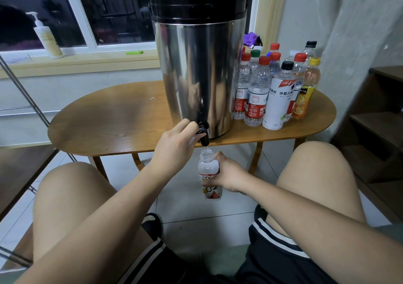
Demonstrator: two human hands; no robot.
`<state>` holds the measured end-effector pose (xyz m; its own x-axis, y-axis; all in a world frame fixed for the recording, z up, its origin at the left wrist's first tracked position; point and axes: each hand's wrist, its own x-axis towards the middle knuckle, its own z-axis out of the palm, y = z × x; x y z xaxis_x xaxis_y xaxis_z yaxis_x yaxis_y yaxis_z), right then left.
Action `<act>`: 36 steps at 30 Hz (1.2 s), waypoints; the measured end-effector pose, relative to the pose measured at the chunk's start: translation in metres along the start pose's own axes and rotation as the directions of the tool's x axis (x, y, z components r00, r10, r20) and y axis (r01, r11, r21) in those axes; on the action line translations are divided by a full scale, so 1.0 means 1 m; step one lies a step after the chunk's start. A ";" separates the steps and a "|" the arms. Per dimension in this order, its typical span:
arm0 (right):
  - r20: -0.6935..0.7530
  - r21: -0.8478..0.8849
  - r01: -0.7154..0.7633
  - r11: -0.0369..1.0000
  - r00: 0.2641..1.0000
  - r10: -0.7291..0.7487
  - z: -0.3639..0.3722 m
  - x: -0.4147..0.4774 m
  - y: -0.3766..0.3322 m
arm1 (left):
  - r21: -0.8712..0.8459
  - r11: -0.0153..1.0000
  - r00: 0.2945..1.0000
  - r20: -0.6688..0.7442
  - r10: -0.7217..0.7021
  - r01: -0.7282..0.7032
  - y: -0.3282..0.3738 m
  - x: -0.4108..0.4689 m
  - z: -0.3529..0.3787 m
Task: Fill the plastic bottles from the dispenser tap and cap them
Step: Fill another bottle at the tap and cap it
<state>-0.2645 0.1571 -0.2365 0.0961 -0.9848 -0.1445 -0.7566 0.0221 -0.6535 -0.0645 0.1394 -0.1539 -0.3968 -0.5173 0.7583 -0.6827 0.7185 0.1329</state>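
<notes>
Head view: left grip (pixel 174 146) pinches the tap lever (pixel 201 128) at the tabletop (pixel 109 120) edge; right grip (pixel 226 174) wraps the uncapped bottle (pixel 208 168), mouth directly beneath the spout (pixel 205 140) to catch flow.

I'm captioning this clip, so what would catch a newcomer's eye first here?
The tall steel dispenser with its black lid dominates the wooden table. Below its tap, which the left hand grips, the right hand holds an uncapped bottle. Capped bottles cluster to the dispenser's right.
</notes>
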 end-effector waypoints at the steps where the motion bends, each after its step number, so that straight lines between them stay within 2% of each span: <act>1: -0.003 -0.002 0.000 1.000 1.000 0.000 0.000 0.000 0.000 | 0.000 1.000 1.000 -0.001 -0.002 0.002 0.000 0.000 0.000; 36: -0.003 -0.006 -0.009 1.000 1.000 0.009 -0.001 0.000 -0.002 | 0.004 1.000 1.000 0.007 -0.015 0.015 0.001 -0.003 0.000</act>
<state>-0.2639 0.1572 -0.2345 0.0876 -0.9850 -0.1484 -0.7614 0.0299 -0.6476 -0.0637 0.1414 -0.1556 -0.3905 -0.5314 0.7517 -0.6910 0.7087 0.1420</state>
